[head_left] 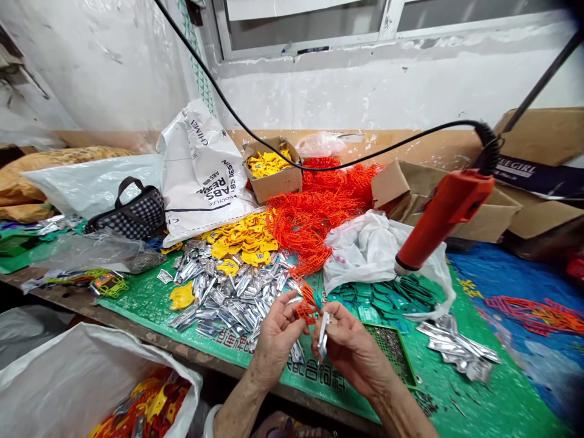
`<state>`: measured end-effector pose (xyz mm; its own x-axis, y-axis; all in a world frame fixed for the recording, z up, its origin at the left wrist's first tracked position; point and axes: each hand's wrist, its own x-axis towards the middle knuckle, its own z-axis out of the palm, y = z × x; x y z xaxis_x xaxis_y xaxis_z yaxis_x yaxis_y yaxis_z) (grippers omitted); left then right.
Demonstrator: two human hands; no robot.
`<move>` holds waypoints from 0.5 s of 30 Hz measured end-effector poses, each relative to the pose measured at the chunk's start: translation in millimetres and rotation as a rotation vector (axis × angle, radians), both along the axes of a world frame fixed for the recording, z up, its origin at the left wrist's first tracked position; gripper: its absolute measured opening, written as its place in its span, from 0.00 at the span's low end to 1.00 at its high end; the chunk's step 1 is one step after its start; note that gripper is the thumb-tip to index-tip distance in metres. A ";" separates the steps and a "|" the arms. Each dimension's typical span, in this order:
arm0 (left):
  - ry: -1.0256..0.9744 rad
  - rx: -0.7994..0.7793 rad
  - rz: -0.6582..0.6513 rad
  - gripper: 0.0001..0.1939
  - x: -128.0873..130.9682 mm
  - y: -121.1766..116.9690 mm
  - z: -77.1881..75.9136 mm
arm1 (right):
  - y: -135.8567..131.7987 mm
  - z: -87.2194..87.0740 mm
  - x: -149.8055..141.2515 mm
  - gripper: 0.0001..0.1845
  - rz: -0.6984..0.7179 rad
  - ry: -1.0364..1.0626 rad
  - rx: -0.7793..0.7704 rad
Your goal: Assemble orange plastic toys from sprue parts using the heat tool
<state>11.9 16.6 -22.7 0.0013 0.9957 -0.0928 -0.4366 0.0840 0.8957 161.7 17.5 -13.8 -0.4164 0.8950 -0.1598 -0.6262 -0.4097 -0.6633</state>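
My left hand is closed on an orange-red plastic frame piece over the front of the table. Right beside it, my right hand pinches a narrow shiny metal piece, close against the orange part. Beyond my left hand spreads a heap of silvery metal pieces, with flat yellow plastic parts behind. A tangled pile of orange-red plastic frames reaches toward my fingers. Dark green plastic parts lie past my right hand, and a green tray of small screws sits beside it.
A red electric screwdriver hangs on a black cable at the right. Below the table edge at left stands a white sack of orange and yellow parts. Cardboard boxes and a checked bag stand further back.
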 end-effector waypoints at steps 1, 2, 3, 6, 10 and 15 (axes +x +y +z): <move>0.040 0.005 0.022 0.20 -1.7 1.6 -1.2 | -0.6 -0.1 1.1 0.18 -0.012 -0.044 0.006; 0.092 0.019 0.035 0.16 -3.9 2.7 -1.9 | -1.2 -0.1 2.5 0.17 -0.032 -0.100 0.025; 0.153 0.038 0.033 0.13 -6.3 3.1 -1.7 | -1.5 -0.2 4.3 0.16 -0.065 -0.164 0.061; 0.366 0.113 -0.044 0.11 -11.5 -0.4 3.5 | -1.5 -0.8 10.9 0.14 -0.168 -0.319 0.216; 0.395 0.126 -0.208 0.13 -10.6 -10.9 15.2 | -1.1 -1.9 20.7 0.12 -0.100 -0.346 0.250; 0.288 0.039 -0.336 0.10 -12.6 -13.3 19.6 | -3.5 -3.6 34.9 0.12 0.014 -0.442 0.229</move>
